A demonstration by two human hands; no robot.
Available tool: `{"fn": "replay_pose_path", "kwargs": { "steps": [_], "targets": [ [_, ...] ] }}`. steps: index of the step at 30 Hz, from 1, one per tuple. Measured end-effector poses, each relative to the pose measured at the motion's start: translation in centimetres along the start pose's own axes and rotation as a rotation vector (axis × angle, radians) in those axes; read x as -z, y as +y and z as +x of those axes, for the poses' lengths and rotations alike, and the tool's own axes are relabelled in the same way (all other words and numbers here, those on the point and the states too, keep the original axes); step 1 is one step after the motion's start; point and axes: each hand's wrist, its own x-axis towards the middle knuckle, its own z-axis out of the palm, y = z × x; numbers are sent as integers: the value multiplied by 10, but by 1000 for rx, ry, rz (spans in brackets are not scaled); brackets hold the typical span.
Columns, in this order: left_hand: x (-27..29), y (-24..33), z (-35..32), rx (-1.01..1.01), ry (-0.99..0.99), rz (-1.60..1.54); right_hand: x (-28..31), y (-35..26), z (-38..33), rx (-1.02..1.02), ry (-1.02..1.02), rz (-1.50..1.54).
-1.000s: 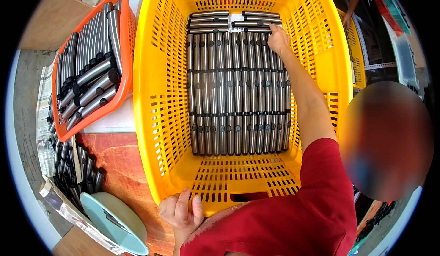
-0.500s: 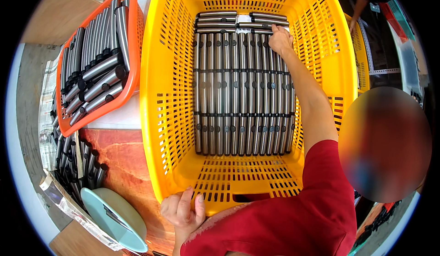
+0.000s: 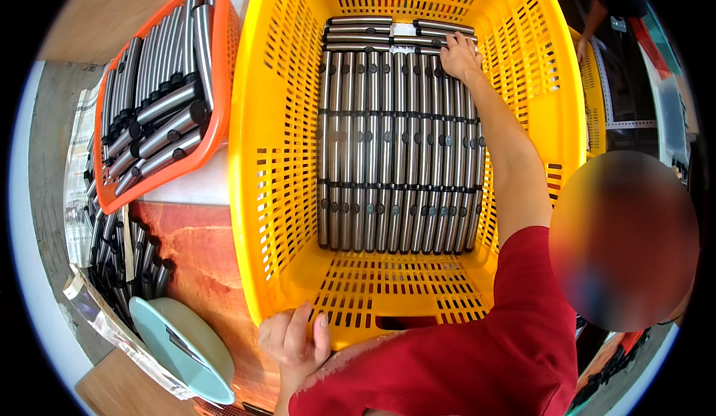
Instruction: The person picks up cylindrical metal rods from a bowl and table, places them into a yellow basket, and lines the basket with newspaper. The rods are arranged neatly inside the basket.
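Right hand (image 3: 462, 58) has shifted slightly toward the far end of the yellow basket (image 3: 247, 185). Basket contains metal tubes (image 3: 400, 151) in rows. Left hand (image 3: 297, 339): half-curled at near-left rim. Right hand: fingers partly extended on far-right tubes. Both grips: cannot tell.

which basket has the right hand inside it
The large yellow basket in the middle: the right hand touches tubes near its far end. It is in neither the orange basket on the left nor the background yellow basket on the right.
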Motion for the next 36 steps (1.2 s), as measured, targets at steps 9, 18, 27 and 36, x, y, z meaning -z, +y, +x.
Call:
{"fn": "replay_pose_path", "kwargs": {
  "steps": [9,18,27,36],
  "targets": [
    [0,-1,5,-44,62,-37,-4,-8,-9,20,3,-17],
    [-6,-4,-4,-166,343,-314,-15,-17,-12,564,-15,-101],
    [134,-101,-94,251,495,484,136,-108,-139,791,61,-26],
    [289,-246,-189,901,685,606,208,-148,-287,1237,104,53]
  ]
}}
